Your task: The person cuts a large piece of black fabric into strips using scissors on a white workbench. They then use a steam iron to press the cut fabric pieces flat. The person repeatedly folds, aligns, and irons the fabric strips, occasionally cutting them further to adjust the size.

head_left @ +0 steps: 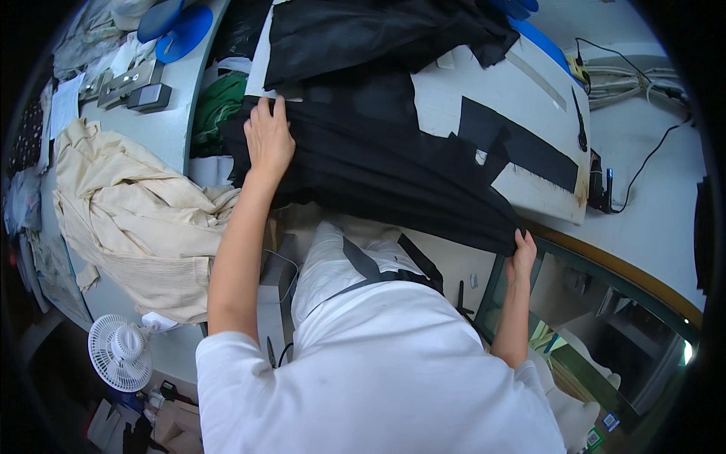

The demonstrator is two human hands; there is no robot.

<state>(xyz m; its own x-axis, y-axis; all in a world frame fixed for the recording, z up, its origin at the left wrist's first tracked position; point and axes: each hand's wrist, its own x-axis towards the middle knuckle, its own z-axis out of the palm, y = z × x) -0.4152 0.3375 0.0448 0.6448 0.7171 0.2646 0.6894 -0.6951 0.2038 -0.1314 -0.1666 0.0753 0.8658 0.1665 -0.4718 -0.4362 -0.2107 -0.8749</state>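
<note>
A long piece of black cloth (pixel 363 163) stretches across in front of me, its folds running from hand to hand. At its left end, my left hand (pixel 271 144) has its fingers bent over the cloth and gripping it; the thumb is partly hidden. My right hand (pixel 522 256) pinches the cloth's lower right corner. Part of the cloth rests on a white work table (pixel 439 102), and its near edge hangs over my lap. Another black cloth piece (pixel 378 34) lies further back on the table. To the right is a flat black strip of cloth (pixel 518 144).
A heap of cream cloth (pixel 144 219) lies on the left table. Behind it are a metal device (pixel 132 83) and a blue round stand (pixel 184 34). Green cloth (pixel 215 113) sits between the tables. A white fan (pixel 121 352) is lower left; dark scissors (pixel 580 125) lie right.
</note>
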